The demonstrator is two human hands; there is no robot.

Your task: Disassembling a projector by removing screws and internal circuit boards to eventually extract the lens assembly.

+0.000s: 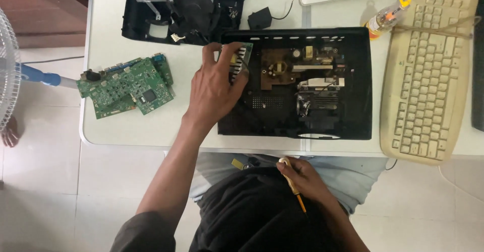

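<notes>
Two hands (217, 88), one screwdriver (293, 185), one green circuit board (128, 85), two black casings (295, 80), one keyboard (428, 70), one bottle (385, 17).

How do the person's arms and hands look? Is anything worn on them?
Both hands, the left hand and the right hand, are bare: no gloves, rings or watch show. Both forearms are uncovered too. A dark grey sleeve covers the left upper arm only.
</notes>
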